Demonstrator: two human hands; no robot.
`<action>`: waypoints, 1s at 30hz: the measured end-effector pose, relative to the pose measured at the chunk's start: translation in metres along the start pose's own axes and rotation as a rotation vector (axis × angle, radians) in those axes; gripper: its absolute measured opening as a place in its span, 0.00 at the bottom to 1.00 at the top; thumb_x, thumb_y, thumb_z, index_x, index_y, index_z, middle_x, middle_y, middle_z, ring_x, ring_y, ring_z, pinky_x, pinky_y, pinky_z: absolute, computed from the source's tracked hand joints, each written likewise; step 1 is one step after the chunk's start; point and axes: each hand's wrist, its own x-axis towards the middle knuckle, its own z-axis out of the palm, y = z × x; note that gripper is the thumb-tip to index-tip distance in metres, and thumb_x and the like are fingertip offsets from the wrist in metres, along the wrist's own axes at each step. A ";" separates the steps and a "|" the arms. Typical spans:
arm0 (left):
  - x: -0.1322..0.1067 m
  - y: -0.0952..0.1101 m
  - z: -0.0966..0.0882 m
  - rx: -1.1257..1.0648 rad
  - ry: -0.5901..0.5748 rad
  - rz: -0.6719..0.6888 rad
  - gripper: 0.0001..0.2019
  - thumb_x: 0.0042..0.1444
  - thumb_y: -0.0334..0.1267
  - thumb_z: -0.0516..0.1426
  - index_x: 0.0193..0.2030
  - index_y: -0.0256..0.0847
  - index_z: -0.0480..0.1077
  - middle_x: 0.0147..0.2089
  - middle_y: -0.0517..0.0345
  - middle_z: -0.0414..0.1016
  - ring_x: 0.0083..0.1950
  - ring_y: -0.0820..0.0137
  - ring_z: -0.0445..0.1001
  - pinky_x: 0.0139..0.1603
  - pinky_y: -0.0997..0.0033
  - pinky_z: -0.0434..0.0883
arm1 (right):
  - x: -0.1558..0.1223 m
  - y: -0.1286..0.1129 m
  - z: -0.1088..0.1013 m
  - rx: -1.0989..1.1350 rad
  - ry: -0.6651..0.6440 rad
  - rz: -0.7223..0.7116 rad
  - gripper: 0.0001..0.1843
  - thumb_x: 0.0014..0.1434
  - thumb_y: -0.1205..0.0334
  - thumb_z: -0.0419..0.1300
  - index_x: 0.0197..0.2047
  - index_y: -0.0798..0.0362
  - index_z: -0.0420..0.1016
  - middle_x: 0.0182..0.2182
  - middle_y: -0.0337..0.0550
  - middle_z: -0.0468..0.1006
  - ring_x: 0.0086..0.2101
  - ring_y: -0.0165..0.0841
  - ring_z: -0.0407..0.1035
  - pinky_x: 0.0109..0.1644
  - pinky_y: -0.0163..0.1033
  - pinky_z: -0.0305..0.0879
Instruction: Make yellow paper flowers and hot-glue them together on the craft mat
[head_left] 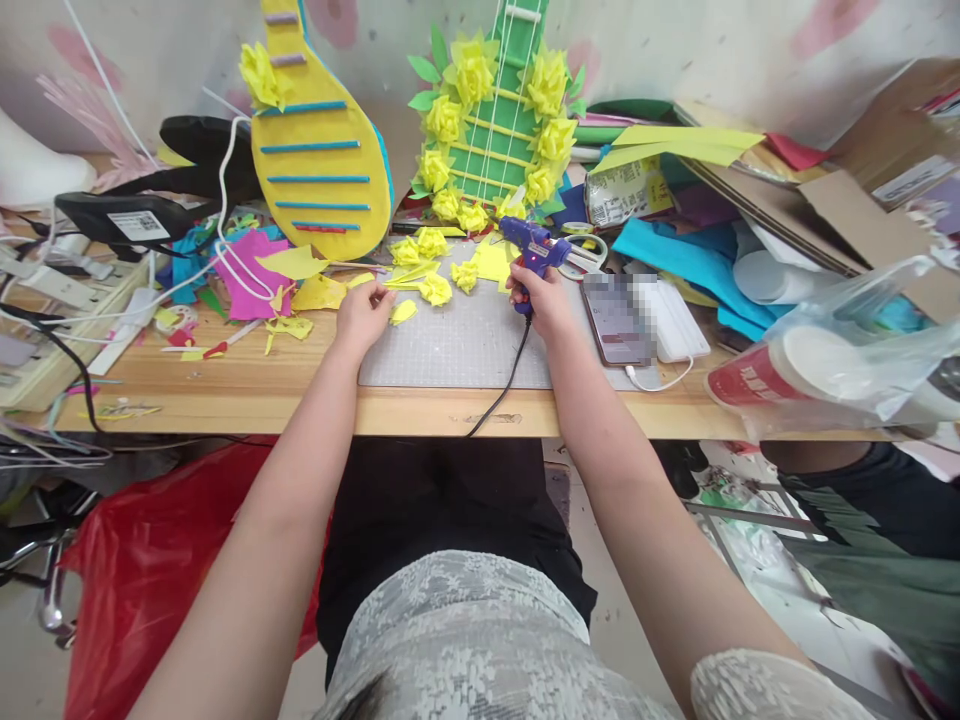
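Observation:
My right hand (541, 295) is wrapped round the handle of a purple hot glue gun (531, 245), its nozzle pointing up and left and its black cord trailing off the table's front edge. At the left edge of the grey cutting mat (442, 350), my left hand (364, 318) has its fingers curled together beside yellow paper pieces; what is between the fingertips, if anything, is too small to tell. A loose yellow petal (403, 312) lies by those fingertips. Several crumpled yellow paper flowers (436, 290) rest on the mat between my hands.
Behind stand a yellow lute-shaped craft (322, 170) and a green stringed craft (491, 150) ringed with yellow flowers. Right of the mat are a phone (611, 320), a white power bank (675, 325) and a bagged red cup (757, 375). Paper scraps (251, 270) and cables crowd the left.

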 end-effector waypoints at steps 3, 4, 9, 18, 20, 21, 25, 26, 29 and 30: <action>-0.009 -0.007 0.004 -0.054 0.044 0.103 0.09 0.48 0.42 0.61 0.28 0.39 0.69 0.31 0.59 0.67 0.33 0.71 0.63 0.41 0.68 0.64 | 0.000 0.005 0.004 -0.141 -0.004 -0.023 0.13 0.46 0.55 0.66 0.32 0.53 0.69 0.21 0.32 0.70 0.17 0.20 0.59 0.23 0.31 0.56; -0.011 -0.009 0.004 -0.058 0.040 0.126 0.09 0.44 0.41 0.63 0.28 0.39 0.70 0.32 0.59 0.67 0.34 0.71 0.64 0.42 0.68 0.64 | 0.000 0.006 0.006 -0.175 0.000 -0.031 0.14 0.46 0.54 0.66 0.33 0.53 0.70 0.22 0.32 0.69 0.18 0.20 0.59 0.24 0.31 0.57; -0.008 -0.017 0.009 -0.137 0.031 0.125 0.06 0.43 0.35 0.63 0.26 0.39 0.69 0.31 0.60 0.66 0.34 0.72 0.63 0.41 0.69 0.64 | 0.000 0.009 0.010 -0.213 0.030 -0.025 0.16 0.48 0.53 0.64 0.38 0.53 0.73 0.23 0.34 0.70 0.22 0.23 0.62 0.26 0.32 0.59; -0.001 -0.018 0.015 -0.105 0.103 0.067 0.07 0.43 0.38 0.63 0.29 0.39 0.71 0.33 0.59 0.68 0.35 0.71 0.64 0.45 0.65 0.64 | -0.003 0.007 0.010 -0.238 0.041 -0.052 0.17 0.47 0.50 0.64 0.37 0.52 0.71 0.23 0.33 0.69 0.20 0.21 0.59 0.24 0.32 0.56; 0.002 -0.017 0.016 -0.101 0.101 0.044 0.05 0.44 0.36 0.62 0.27 0.39 0.71 0.32 0.59 0.67 0.34 0.71 0.64 0.45 0.66 0.64 | -0.003 0.007 0.011 -0.216 0.051 -0.046 0.17 0.46 0.50 0.64 0.36 0.52 0.71 0.23 0.33 0.69 0.19 0.20 0.58 0.23 0.32 0.56; 0.004 -0.018 0.017 -0.118 0.107 0.030 0.05 0.44 0.35 0.61 0.27 0.38 0.70 0.31 0.60 0.67 0.33 0.72 0.64 0.43 0.67 0.64 | -0.003 0.008 0.011 -0.204 0.056 -0.047 0.17 0.46 0.51 0.64 0.35 0.52 0.71 0.23 0.33 0.69 0.19 0.20 0.58 0.23 0.32 0.56; 0.011 -0.022 0.021 -0.226 0.139 0.016 0.04 0.46 0.35 0.60 0.28 0.38 0.69 0.28 0.62 0.67 0.29 0.74 0.63 0.38 0.70 0.63 | -0.001 0.010 0.012 -0.163 0.070 -0.056 0.18 0.43 0.51 0.65 0.33 0.52 0.70 0.23 0.32 0.69 0.18 0.20 0.58 0.22 0.32 0.55; 0.012 -0.023 0.022 -0.248 0.145 0.019 0.04 0.46 0.35 0.59 0.28 0.39 0.69 0.27 0.62 0.68 0.29 0.74 0.64 0.37 0.71 0.63 | -0.001 0.011 0.012 -0.156 0.070 -0.057 0.18 0.42 0.50 0.66 0.33 0.52 0.70 0.23 0.32 0.69 0.18 0.20 0.58 0.22 0.32 0.55; 0.014 -0.026 0.025 -0.295 0.162 0.039 0.04 0.48 0.35 0.58 0.29 0.39 0.68 0.29 0.62 0.69 0.30 0.74 0.66 0.36 0.72 0.64 | -0.001 0.012 0.011 -0.145 0.045 -0.051 0.22 0.41 0.46 0.66 0.35 0.52 0.70 0.23 0.33 0.70 0.19 0.20 0.58 0.22 0.32 0.56; 0.015 -0.026 0.025 -0.305 0.176 0.045 0.04 0.49 0.35 0.58 0.30 0.39 0.67 0.29 0.61 0.70 0.31 0.74 0.67 0.37 0.72 0.64 | -0.002 0.012 0.011 -0.146 0.028 -0.048 0.24 0.40 0.45 0.66 0.36 0.52 0.70 0.24 0.33 0.71 0.19 0.21 0.58 0.22 0.32 0.55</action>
